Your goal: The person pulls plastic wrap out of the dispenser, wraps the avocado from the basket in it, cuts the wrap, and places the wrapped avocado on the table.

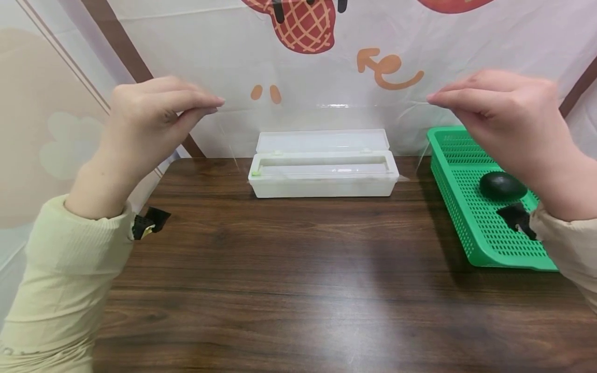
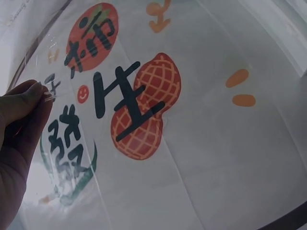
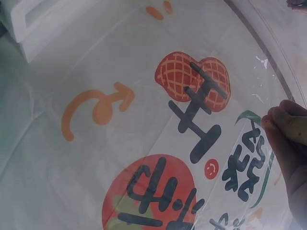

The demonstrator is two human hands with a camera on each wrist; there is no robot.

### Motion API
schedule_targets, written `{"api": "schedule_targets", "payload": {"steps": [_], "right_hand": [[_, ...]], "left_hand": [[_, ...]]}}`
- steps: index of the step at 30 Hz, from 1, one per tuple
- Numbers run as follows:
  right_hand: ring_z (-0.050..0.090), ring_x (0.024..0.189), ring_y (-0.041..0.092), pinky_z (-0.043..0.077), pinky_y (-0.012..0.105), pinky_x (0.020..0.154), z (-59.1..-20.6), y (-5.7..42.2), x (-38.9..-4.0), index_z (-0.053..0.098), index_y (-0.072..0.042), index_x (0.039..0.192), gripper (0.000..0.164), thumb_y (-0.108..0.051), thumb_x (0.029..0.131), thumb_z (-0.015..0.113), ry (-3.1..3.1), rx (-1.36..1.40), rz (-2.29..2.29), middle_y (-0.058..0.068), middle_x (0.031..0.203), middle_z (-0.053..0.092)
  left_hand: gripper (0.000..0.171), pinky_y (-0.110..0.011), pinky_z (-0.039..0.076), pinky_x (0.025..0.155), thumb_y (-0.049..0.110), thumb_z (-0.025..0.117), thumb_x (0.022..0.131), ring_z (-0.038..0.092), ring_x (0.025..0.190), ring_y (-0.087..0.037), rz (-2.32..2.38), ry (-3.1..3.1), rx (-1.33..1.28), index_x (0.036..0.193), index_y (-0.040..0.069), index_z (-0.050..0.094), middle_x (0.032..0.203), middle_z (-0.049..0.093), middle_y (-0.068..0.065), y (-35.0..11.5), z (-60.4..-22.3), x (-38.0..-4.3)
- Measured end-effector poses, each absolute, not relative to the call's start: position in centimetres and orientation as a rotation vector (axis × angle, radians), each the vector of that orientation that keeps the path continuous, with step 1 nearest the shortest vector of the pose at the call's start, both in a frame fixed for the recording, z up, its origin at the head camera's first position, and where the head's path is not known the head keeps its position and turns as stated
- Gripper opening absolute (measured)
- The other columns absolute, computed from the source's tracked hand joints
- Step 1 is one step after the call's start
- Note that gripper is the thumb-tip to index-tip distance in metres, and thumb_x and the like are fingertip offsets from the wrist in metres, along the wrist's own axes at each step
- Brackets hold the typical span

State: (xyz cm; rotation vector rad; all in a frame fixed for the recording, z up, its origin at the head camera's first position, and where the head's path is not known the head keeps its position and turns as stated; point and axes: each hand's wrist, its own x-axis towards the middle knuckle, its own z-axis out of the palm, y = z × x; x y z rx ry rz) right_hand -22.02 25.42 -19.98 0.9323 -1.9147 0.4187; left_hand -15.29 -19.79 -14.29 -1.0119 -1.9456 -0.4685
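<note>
Left hand, right hand, clear film between

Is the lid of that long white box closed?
No, the lid stands open along the white box's back edge.

The right hand and sleeve partly hide the green basket.
</note>
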Motion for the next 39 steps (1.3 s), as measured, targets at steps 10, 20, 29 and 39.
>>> {"api": "schedule_targets", "payload": {"steps": [10, 20, 29, 39], "right_hand": [[0.061, 0.069, 0.025, 0.036, 0.000, 0.082, -17.6, 20.0, -15.4, 0.075, -0.011, 0.084, 0.023, 0.005, 0.083, 0.059, -1.923, 0.970, 0.454, 0.008, 0.075, 0.068], [0.060, 0.075, 0.025, 0.034, 0.002, 0.088, -19.2, 19.8, -15.1, 0.072, -0.005, 0.086, 0.026, 0.013, 0.077, 0.056, -1.960, 1.074, 0.474, 0.009, 0.079, 0.067], [0.060, 0.081, 0.022, 0.035, 0.004, 0.088, -20.3, 20.1, -14.9, 0.071, -0.003, 0.090, 0.024, 0.011, 0.078, 0.055, -2.104, 1.129, 0.405, 0.009, 0.083, 0.067], [0.061, 0.076, 0.015, 0.044, 0.012, 0.070, -22.2, 20.5, -14.9, 0.071, -0.004, 0.088, 0.037, 0.020, 0.060, 0.070, -2.130, 1.225, 0.418, 0.003, 0.083, 0.068]], "left_hand": [[0.013, -0.004, 0.040, 0.071, -0.010, 0.067, 0.075, 0.057, 0.072, -0.004, -0.555, -1.969, -1.036, 0.080, 0.001, 0.073, 0.075, 0.069, -0.011, -19.6, -15.7, -15.2], [0.021, -0.004, 0.039, 0.075, -0.015, 0.066, 0.072, 0.061, 0.072, -0.020, -0.547, -2.031, -1.094, 0.084, 0.001, 0.073, 0.078, 0.069, -0.008, -19.9, -17.5, -15.0], [0.023, -0.005, 0.039, 0.074, -0.017, 0.064, 0.071, 0.060, 0.073, -0.017, -0.470, -2.114, -1.188, 0.087, -0.001, 0.071, 0.080, 0.068, -0.008, -20.5, -19.0, -15.2], [0.033, -0.019, 0.047, 0.063, -0.024, 0.063, 0.064, 0.062, 0.073, -0.016, -0.465, -2.153, -1.352, 0.087, -0.001, 0.069, 0.082, 0.067, -0.007, -20.7, -21.5, -14.9]]}}
